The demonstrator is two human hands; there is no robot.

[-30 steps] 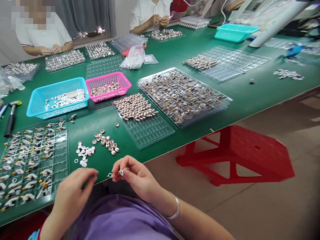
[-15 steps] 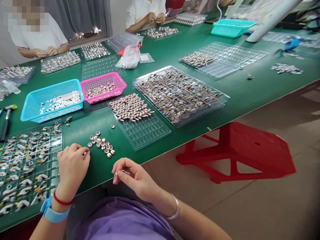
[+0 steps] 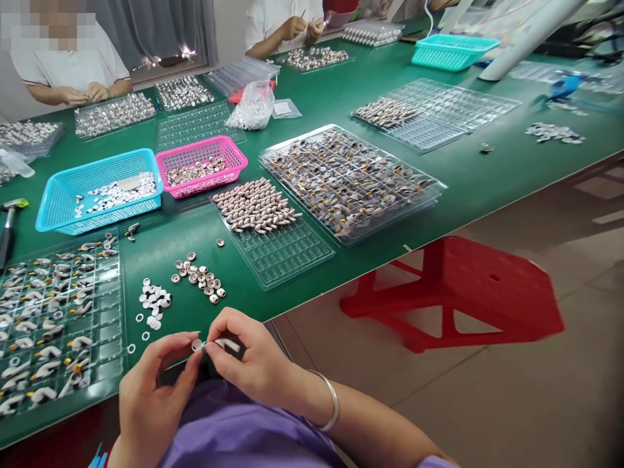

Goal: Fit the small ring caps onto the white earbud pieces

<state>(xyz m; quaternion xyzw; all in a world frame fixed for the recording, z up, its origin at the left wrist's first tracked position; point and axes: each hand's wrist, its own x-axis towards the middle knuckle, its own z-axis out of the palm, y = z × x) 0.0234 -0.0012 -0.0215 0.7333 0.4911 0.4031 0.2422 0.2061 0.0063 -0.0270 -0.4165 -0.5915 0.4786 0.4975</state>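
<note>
My left hand (image 3: 158, 383) pinches a small white round disc (image 3: 196, 345) between thumb and forefinger, just past the table's front edge. Touching it from the other side, my right hand (image 3: 253, 354) is closed on a small curved white piece (image 3: 229, 344) whose end sticks out between the fingers. How the two parts meet is too small to make out. On the table beyond my hands lie loose white discs (image 3: 155, 300) and a few thin white rings (image 3: 145, 336). Small round cups (image 3: 199, 275) are scattered to their right.
A clear tray (image 3: 110, 325) of curved parts lies at left. Behind stand a blue basket (image 3: 53, 208) and a pink basket (image 3: 238, 159). Right of them are a tray (image 3: 297, 253) and a stacked tray (image 3: 351, 185). A red stool (image 3: 502, 292) stands below the edge. Two people work opposite.
My left hand has come from above the loose white discs toward my right hand, bringing a white disc. The disc pile is uncovered. My right hand has shifted slightly left with its curved piece.
</note>
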